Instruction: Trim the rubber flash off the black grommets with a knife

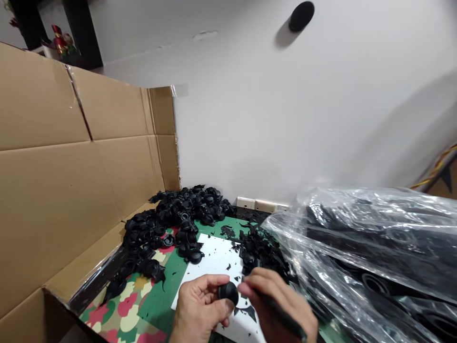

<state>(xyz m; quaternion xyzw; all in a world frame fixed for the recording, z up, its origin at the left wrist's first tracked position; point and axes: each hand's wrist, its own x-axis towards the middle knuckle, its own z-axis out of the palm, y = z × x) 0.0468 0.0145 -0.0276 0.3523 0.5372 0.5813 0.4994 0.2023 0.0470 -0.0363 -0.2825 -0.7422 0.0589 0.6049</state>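
Between its thumb and fingers, my left hand (202, 307) grips a small round black rubber part (229, 293), domed side showing. My right hand (280, 300) is closed around a slim black pen-like tool (285, 318). Its fingertips are close beside the rubber part, and the tool's tip cannot be made out. Under both hands lies a white sheet (205, 252) dotted with black scraps. A heap of similar black rubber parts (185, 209) spreads beyond my left hand. Past my right hand is a pile of thin black trimmings (262, 247).
A tall cardboard wall (71, 190) stands along the left side. Clear plastic bags (357, 257) holding black parts fill the right. Behind the table, a white wall (250, 119) rises with socket strips (255, 204) at its foot. A green and camouflage-patterned surface (160, 295) covers the table.
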